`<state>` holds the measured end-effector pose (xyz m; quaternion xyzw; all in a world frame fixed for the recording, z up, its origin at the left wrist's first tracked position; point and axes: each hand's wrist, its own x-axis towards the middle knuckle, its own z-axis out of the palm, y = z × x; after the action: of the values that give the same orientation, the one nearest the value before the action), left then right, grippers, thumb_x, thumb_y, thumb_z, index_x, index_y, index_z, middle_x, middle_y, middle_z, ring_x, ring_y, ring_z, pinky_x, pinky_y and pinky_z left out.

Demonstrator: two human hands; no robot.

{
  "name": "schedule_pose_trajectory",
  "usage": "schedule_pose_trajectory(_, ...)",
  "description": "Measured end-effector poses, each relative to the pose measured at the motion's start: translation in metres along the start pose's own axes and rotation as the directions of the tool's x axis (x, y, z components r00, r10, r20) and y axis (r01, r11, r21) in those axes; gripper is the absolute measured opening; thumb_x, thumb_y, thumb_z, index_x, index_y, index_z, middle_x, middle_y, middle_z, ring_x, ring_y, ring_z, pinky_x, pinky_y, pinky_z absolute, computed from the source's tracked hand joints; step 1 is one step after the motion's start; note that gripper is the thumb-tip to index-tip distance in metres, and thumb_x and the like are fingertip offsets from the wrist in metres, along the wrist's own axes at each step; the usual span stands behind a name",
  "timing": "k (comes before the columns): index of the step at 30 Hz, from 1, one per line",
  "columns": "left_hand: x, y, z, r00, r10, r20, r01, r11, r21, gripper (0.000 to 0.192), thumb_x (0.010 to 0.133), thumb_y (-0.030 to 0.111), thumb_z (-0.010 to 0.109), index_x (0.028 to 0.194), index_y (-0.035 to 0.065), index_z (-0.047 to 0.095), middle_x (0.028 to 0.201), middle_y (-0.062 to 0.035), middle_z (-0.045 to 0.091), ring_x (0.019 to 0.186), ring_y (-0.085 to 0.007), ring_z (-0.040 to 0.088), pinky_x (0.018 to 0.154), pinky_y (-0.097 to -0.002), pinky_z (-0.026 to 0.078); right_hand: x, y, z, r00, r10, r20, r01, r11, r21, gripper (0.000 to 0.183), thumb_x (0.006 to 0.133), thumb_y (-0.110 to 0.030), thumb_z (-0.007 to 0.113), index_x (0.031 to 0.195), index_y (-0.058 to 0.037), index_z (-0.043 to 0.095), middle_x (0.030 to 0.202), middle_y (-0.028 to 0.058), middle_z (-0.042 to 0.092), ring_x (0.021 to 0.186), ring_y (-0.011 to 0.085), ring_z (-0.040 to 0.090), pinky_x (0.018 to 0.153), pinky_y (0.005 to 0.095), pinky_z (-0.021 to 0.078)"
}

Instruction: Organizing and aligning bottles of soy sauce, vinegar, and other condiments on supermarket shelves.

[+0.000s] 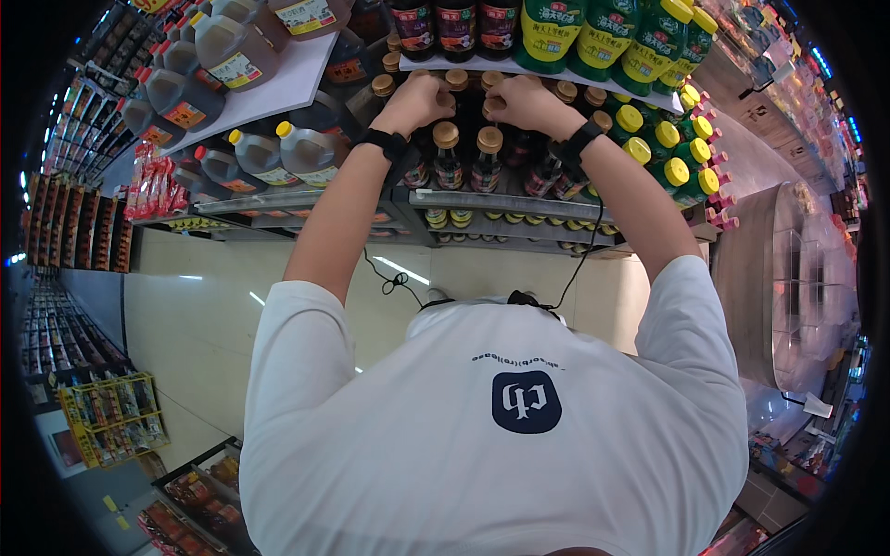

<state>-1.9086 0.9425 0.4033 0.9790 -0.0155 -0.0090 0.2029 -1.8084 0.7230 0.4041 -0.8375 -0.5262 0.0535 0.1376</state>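
Note:
Both my hands reach into the shelf among dark glass sauce bottles with gold caps. My left hand (420, 103) has its fingers around the gold cap of one bottle (446, 106). Beside it, my right hand (521, 101) pinches the cap of another bottle (493, 108). The bodies of both gripped bottles are mostly hidden. Nearer to me, two upright bottles, a left one (447, 165) and a right one (486, 167), stand at the shelf's front edge (514, 201). More gold-capped bottles stand around and behind my hands.
An upper shelf board (480, 64) carries larger dark bottles (457, 31) and green squeeze bottles (549, 35) close above my hands. Yellow-capped bottles (666, 133) stand at right, plastic jugs (306, 156) at left. Black cables (591, 243) hang from my wrists.

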Motion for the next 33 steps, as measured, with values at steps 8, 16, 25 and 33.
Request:
schedule_pose_trajectory(8,0.007,0.006,0.006,0.987,0.160,0.029,-0.158,0.985,-0.063,0.040,0.084,0.015,0.077,0.121,0.0033,0.067,0.108,-0.0164,0.071,0.098,-0.0332,0.067,0.084,-0.0449,0.056,-0.004,0.003,0.003,1.000,0.000,-0.015,0.000,0.999,0.044,0.037,0.088,-0.027,0.072,0.114,0.0001,0.068,0.098,0.0169,0.071,0.085,0.0313,0.068,0.075,0.0404,0.0553)
schedule_pose_trajectory(16,0.012,0.002,0.008,0.997,0.070,0.036,-0.070,0.998,-0.005,0.045,0.084,0.017,0.078,0.124,0.0035,0.064,0.116,-0.0159,0.068,0.104,-0.0331,0.066,0.085,-0.0457,0.056,-0.004,-0.003,-0.002,0.998,0.061,0.024,-0.063,0.992,0.113,0.040,0.087,-0.028,0.073,0.115,-0.0002,0.068,0.102,0.0171,0.071,0.091,0.0313,0.068,0.079,0.0403,0.0550)
schedule_pose_trajectory(25,-0.032,-0.063,-0.032,0.981,-0.026,-0.194,0.026,1.000,0.002,0.041,0.091,0.024,0.070,0.124,0.0003,0.062,0.107,-0.0168,0.069,0.099,-0.0286,0.066,0.085,-0.0388,0.053,0.036,-0.045,-0.013,0.998,-0.057,-0.041,0.061,0.990,0.123,0.039,0.091,-0.021,0.070,0.123,-0.0001,0.061,0.108,0.0163,0.069,0.093,0.0310,0.067,0.080,0.0391,0.0537)
schedule_pose_trajectory(33,-0.065,-0.093,0.007,0.967,-0.208,0.146,0.254,0.802,-0.540,0.050,0.100,0.040,0.055,0.125,-0.0029,0.060,0.102,-0.0157,0.071,0.088,-0.0237,0.067,0.075,-0.0379,0.052,0.099,-0.106,0.003,0.963,-0.131,0.234,0.140,0.990,-0.022,0.050,0.090,-0.024,0.070,0.134,-0.0058,0.057,0.124,0.0156,0.064,0.103,0.0325,0.065,0.086,0.0429,0.0536)
